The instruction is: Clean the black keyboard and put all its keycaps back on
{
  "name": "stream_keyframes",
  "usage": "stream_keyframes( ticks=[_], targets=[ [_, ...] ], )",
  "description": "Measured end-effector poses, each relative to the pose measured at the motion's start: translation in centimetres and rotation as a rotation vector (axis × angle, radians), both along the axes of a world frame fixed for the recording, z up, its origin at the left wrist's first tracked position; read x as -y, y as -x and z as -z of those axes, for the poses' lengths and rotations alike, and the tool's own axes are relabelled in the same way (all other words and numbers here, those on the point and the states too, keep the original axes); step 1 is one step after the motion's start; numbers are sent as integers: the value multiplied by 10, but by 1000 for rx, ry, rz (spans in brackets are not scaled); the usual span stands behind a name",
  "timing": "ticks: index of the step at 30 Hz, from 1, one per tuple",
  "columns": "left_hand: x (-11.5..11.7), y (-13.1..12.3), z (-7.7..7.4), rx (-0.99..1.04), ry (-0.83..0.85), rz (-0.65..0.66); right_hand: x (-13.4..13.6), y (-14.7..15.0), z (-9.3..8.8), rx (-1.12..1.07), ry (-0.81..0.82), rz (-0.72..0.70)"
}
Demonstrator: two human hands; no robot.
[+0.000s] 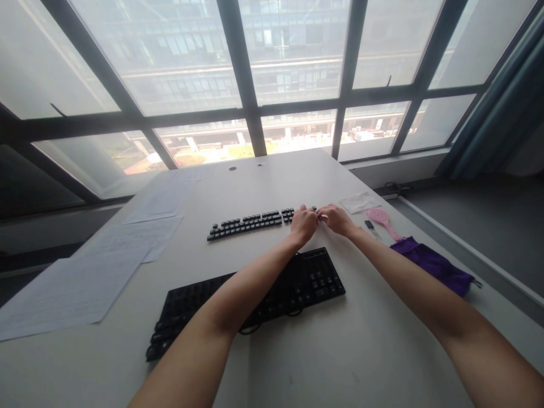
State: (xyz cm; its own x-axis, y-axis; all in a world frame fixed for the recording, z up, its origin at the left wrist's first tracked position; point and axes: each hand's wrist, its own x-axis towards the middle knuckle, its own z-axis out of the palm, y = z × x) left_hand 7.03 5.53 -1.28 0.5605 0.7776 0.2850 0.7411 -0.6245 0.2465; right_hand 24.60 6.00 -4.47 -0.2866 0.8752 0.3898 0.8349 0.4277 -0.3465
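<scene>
Daylit windows rise beyond a white table.

Left hand and right hand close together at the keycaps' right end, black keyboard nearer the wearer below the left forearm, pink brush and purple pouch right of both hands, papers well left, windows beyond.
</scene>
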Motion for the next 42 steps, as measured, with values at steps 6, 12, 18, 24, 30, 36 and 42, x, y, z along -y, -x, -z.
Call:
stream_keyframes(
  ticks=[6, 12, 18, 24, 30, 36, 42],
  targets=[
    [9, 0, -8, 83, 56, -33, 12, 0, -8, -139, -19, -29],
    [69, 32, -27, 219, 162, 8, 74, 3, -16, -466, 4, -40],
    [129, 56, -27, 314, 437, 176, 150, 13, -17, -652, 232, -158],
    [139, 52, -19, 251, 310, 164, 171, 16, -20, -639, 267, -208],
    [148, 54, -15, 270, 211, 183, 173, 12, -22, -558, 266, -258],
    [149, 55, -5, 356, 221, 163, 174, 12, -21, -574, 263, -266],
    [151, 56, -2, 351, 193, 184, 176, 15, -20, -542, 214, -278]
  ],
)
